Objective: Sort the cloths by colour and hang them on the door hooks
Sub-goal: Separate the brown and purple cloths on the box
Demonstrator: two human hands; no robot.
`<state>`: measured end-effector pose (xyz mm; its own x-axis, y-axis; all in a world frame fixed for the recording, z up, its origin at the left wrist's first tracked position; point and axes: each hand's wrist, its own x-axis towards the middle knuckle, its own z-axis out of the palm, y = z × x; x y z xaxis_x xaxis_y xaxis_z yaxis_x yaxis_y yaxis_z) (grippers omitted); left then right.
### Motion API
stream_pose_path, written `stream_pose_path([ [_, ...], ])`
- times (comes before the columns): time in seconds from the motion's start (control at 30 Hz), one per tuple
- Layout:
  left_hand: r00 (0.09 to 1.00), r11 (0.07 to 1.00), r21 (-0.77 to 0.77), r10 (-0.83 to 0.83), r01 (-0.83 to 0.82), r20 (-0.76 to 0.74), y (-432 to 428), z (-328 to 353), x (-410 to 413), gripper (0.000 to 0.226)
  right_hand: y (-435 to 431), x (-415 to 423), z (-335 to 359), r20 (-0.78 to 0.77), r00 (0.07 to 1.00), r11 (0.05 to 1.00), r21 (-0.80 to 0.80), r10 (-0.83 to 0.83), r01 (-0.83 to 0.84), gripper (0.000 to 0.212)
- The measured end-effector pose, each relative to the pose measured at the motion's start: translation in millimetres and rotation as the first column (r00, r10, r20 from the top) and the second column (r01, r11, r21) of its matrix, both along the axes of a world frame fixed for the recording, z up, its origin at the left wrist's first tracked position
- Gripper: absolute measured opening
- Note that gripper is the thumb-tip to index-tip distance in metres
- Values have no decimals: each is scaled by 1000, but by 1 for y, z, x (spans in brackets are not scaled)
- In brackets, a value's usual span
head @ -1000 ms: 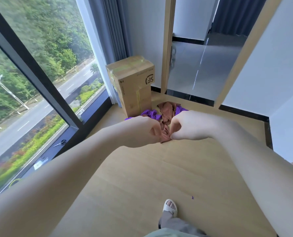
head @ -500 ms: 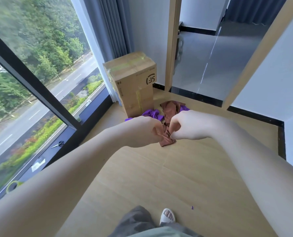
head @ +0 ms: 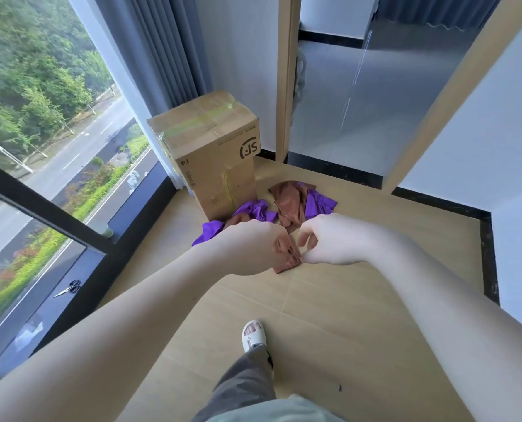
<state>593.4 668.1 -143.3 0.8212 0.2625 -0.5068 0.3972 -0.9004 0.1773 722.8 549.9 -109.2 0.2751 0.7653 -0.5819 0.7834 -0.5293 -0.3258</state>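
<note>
The tall brown cardboard box (head: 214, 159) stands taped shut at 12 o'clock from the hands, beside the grey curtain (head: 162, 56). What it holds cannot be seen. At the box's 5 o'clock, against its base, a loose pile of purple and brown cloths (head: 296, 205) lies on the pale wooden floor (head: 345, 315).

Just on the near side of that pile, the left hand (head: 253, 248) and right hand (head: 329, 239) meet on a small crumpled brown cloth (head: 288, 263). The left hand's curled fingers grip it. The right hand pinches its edge from 3 o'clock, and a corner hangs below both. Metal scissors (head: 69, 288) lie on the dark window sill at 9 o'clock.

Against half a second ago, both hands keep hold of the same cloth. The right hand's fingers have parted slightly, and the white slipper (head: 253, 335) shows higher in view, nearer the hands.
</note>
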Motion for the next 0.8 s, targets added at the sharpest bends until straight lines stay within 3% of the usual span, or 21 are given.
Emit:
stream_pose_path([
  [0.53, 987, 985, -98, 148, -142, 55, 143, -62, 63, 17, 142, 66, -56, -27, 997, 998, -10, -70, 69, 36],
  [0.67, 982, 962, -207, 187, -179, 19, 154, -70, 75, 27, 162, 79, -72, -47, 997, 997, -38, -62, 61, 29],
  [0.8, 974, 949, -221, 228, -225, -12, 163, -81, 87, 39, 184, 97, -90, -67, 998, 999, -45, -20, 17, 27],
])
